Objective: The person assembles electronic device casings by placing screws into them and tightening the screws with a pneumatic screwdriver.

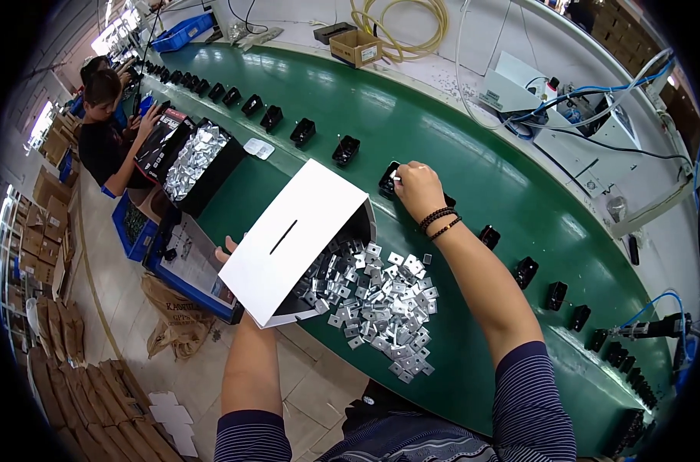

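My left hand (226, 249) is mostly hidden behind a white cardboard box (300, 231); only some fingertips show past its left side, and the hand seems to hold the box tilted. Small silver metal plates with holes (388, 308) spill from the box's mouth into a heap on the green work surface. Over a small black plastic housing (387, 182) in the row, my right hand (421, 186) has its fingers pinched together. A small pale bit shows at the fingertips, too small to name. Dark bead bracelets (438, 221) circle the right wrist.
More black housings (303, 132) line the green conveyor belt (411, 131). A black box of silver pieces (200, 162) stands at left, beside a co-worker (103, 131). A blue-framed table (188, 266) is near it. Machinery with hoses (573, 123) sits at far right.
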The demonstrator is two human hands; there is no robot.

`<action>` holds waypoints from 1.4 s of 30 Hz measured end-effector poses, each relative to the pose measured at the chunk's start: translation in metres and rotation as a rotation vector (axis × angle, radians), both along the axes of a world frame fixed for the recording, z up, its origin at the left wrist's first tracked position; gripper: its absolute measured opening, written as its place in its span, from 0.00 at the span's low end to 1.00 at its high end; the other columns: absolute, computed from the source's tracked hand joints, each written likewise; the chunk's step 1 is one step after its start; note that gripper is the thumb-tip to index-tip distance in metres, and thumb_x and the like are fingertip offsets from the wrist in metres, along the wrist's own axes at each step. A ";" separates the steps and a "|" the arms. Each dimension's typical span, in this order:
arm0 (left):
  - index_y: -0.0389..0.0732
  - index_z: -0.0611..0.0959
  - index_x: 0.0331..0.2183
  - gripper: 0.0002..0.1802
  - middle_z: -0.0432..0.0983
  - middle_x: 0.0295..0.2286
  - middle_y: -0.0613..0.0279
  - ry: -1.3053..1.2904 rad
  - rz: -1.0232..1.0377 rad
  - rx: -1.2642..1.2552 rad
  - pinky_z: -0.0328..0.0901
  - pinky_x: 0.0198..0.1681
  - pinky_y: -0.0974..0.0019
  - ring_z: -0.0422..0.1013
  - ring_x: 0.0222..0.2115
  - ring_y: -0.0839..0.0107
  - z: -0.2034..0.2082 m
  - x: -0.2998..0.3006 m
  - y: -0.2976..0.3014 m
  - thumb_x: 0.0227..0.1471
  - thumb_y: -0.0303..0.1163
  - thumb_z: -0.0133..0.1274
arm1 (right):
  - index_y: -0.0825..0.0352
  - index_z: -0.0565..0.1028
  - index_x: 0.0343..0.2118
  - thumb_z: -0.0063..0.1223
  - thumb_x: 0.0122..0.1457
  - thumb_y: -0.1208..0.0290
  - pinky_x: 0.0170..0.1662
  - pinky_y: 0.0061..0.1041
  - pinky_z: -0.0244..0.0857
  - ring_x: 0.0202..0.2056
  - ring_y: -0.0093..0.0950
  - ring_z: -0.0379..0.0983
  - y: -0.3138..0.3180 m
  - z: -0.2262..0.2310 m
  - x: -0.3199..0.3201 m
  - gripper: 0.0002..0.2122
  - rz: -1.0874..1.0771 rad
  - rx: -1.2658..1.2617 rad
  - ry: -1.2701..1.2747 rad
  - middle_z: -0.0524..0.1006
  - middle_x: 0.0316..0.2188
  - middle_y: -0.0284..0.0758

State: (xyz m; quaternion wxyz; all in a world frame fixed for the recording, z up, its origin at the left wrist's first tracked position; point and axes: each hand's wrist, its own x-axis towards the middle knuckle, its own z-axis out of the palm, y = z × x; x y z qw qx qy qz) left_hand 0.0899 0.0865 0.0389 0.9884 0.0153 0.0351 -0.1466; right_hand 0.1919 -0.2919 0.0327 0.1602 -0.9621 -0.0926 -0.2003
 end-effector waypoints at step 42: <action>0.45 0.66 0.66 0.32 0.68 0.61 0.50 0.218 0.351 0.617 0.71 0.53 0.36 0.69 0.58 0.51 -0.136 0.009 0.018 0.71 0.54 0.34 | 0.67 0.82 0.36 0.65 0.50 0.79 0.39 0.29 0.73 0.34 0.34 0.77 -0.060 0.011 -0.182 0.09 0.456 0.104 0.185 0.81 0.39 0.34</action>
